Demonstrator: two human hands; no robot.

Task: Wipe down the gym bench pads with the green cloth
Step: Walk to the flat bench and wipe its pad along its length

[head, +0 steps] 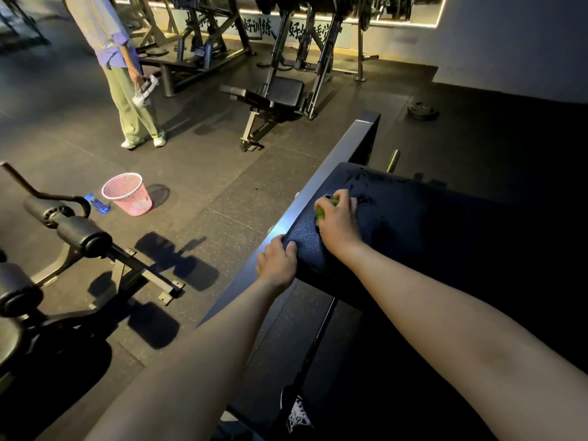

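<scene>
We press our right hand flat onto the dark bench pad, fingers curled down over the green cloth, which is bunched beneath the palm and peeks out only at the hand's 9 o'clock edge. The cloth sits near the pad's near-left corner, and wet streaks glisten on the pad at about 1 o'clock from the hand. Our left hand grips the pad's corner at roughly 7 o'clock from the right hand, fingers hooked over the edge and thumb side against the metal frame rail that runs along the pad toward 12 o'clock. Both forearms reach in from the lower edge of view.

Out on the rubber floor, at 9 o'clock from the pad, a pink mesh basket stands upright with a blue object just beside it. At 11 o'clock a person stands holding something whitish in one hand. Another black bench sits at 12 o'clock.
</scene>
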